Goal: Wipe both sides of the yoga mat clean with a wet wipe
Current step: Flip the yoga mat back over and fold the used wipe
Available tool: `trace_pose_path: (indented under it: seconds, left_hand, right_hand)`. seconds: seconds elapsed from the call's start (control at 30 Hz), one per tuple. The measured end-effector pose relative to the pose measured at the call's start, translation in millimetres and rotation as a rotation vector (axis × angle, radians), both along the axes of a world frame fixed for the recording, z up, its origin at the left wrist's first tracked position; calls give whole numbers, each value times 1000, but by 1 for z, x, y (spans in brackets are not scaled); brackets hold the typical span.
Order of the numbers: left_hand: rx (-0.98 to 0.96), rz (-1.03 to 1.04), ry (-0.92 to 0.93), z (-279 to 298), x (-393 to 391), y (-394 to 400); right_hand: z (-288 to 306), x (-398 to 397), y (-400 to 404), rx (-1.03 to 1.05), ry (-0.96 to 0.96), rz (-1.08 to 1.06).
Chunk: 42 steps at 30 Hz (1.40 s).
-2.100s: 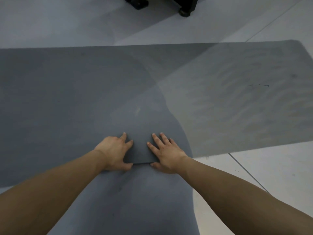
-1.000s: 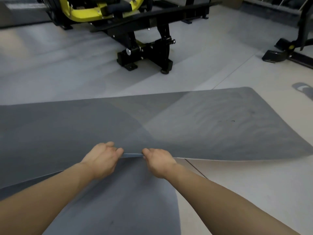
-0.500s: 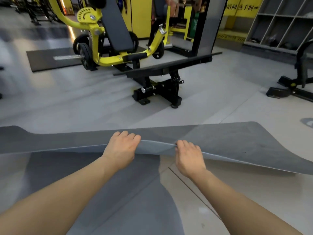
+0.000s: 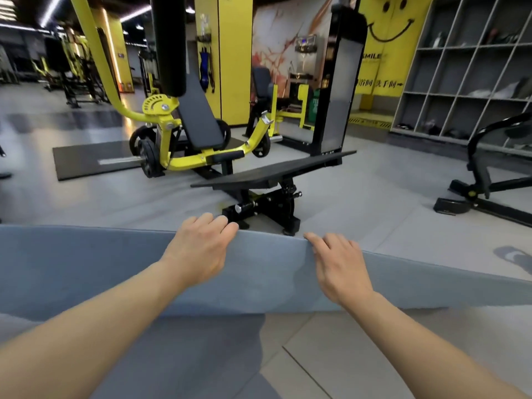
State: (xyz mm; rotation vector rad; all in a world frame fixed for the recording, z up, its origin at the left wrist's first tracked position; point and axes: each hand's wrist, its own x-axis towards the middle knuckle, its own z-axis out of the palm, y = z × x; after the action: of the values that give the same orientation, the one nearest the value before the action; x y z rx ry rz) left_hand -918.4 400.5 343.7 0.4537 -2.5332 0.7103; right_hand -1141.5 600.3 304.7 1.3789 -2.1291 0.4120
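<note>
Yoga mat (image 4: 86,269) lifted by its long edge.
The raised edge is gripped by the left hand (image 4: 201,249) and right hand (image 4: 339,266), fingers curled over it; the lower edge hangs above the floor (image 4: 374,203).

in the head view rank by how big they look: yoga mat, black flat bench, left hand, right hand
1. yoga mat, spanning the frame
2. black flat bench, though it is farther off
3. left hand and right hand look alike; no ranking between them

"SMILE" on yellow wall sign (image 4: 374,56), under a smiley face
</note>
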Motion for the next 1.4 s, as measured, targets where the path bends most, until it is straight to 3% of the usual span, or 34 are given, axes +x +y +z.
trace_pose_path:
  seconds: [0.33,0.63,0.87,1.13,1.4]
  left_hand:
    - [15,-226,47,62,0,-4]
    - [81,-297,-53,101,-18,-7]
    - [8,-224,46,23,-48,-24]
    - [-138,-239,82,-9,-78,-27]
    - [9,-54,93,-62,-106,-49]
  right_hand:
    - [77,-12,14,-111,145,149]
    - [104,-27,23,-143,125,146]
    - [52,-39,3,-35,151,24]
    - [8,-64,0,-21,203,-44]
    - [-33,-82,-32,-25,210,-23]
